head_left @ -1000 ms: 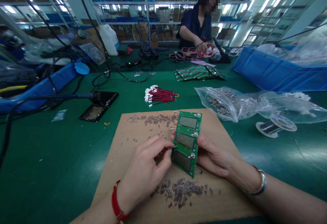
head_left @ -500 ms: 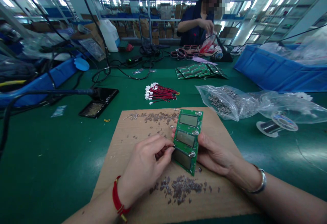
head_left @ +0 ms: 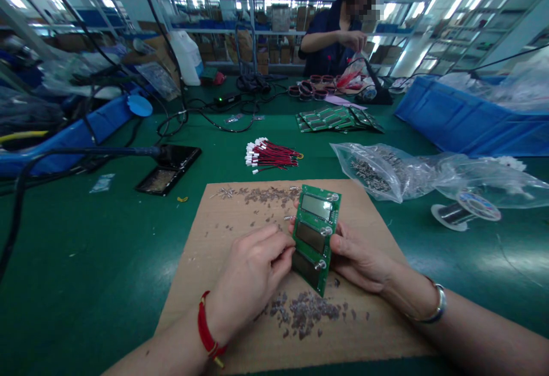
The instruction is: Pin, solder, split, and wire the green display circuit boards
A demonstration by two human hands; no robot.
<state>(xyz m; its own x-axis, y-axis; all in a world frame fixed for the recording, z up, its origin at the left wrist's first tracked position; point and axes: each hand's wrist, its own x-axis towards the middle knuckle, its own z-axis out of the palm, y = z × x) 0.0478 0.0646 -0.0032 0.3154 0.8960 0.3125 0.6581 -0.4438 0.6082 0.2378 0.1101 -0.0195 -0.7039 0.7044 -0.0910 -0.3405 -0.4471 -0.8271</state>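
A green circuit board [head_left: 316,241] with three grey display panels stands tilted above the cardboard sheet [head_left: 206,261]. My right hand [head_left: 358,256] grips it by its right edge, thumb in front and fingers behind. My left hand [head_left: 257,267] is at the board's left edge, thumb and fingertips pinched together; whatever is between them is hidden. Small round metal parts show along the right side of the board. Below it, dark flakes [head_left: 306,310] lie scattered on the cardboard, with more flakes and thin metal pins [head_left: 225,193] near its far edge.
Beyond the cardboard lie a bundle of red-black wires [head_left: 274,154] and stacked circuit boards [head_left: 338,118]. To the right are a bag of metal parts [head_left: 377,170], a solder spool [head_left: 465,211] and a blue bin [head_left: 472,115]. A soldering iron stand [head_left: 169,170] sits left. A co-worker [head_left: 330,38] works opposite.
My left hand's fingers have closed in at the board's left edge, and the thin tip seen between them before is now hidden. The board has tilted slightly, its top display now brighter.
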